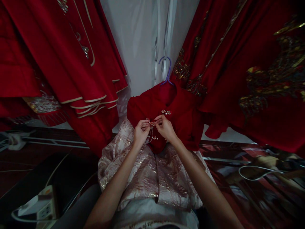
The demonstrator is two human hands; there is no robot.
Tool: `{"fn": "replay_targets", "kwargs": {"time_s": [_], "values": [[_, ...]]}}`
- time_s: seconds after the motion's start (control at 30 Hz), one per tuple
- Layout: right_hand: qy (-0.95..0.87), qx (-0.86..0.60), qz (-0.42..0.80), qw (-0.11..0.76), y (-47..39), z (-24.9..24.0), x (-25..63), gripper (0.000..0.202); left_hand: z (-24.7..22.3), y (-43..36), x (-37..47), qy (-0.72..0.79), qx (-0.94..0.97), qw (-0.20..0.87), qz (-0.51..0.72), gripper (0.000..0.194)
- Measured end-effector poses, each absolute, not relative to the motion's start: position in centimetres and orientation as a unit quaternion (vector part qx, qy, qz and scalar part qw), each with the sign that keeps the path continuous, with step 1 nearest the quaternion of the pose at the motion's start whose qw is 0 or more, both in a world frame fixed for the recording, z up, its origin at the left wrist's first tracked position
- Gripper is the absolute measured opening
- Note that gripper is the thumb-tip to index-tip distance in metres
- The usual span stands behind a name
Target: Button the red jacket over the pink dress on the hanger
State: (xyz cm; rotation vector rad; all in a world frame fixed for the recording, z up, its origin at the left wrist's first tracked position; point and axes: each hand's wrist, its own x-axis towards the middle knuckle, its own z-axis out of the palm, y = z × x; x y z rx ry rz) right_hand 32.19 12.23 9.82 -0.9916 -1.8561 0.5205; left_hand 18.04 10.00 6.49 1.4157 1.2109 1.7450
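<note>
A red jacket [143,106] on a purple hanger [168,71] lies before me over a shiny pale brocade skirt [140,165]. My left hand [142,130] and my right hand [164,127] meet at the jacket's front, both with fingers pinched. Between them is a jewelled frog button [152,124], gripped from either side. Beaded strands dangle below it by the left fingers. Another jewelled fastener [166,112] sits higher on the jacket, and one [154,138] sits lower down. Fine details under the fingertips are hidden.
Red embroidered garments hang on the left [95,79] and on the right [226,105]. A white power strip [45,206] with a plugged-in charger and cables is at lower left. A looped white cable [252,171] lies at right.
</note>
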Motion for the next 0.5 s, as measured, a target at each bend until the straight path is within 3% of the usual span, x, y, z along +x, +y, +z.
{"fn": "replay_targets", "kwargs": {"time_s": [0.3,0.5], "values": [[-0.750,-0.400,0.163,0.501,11.3,9.5,30.9,0.008,7.2,10.1,18.0,0.472,0.511,0.301,0.652,0.021],[-0.738,-0.383,0.202,0.517,11.2,8.7,30.9,0.011,7.3,10.0,17.5,0.463,0.523,0.316,0.642,0.020]]}}
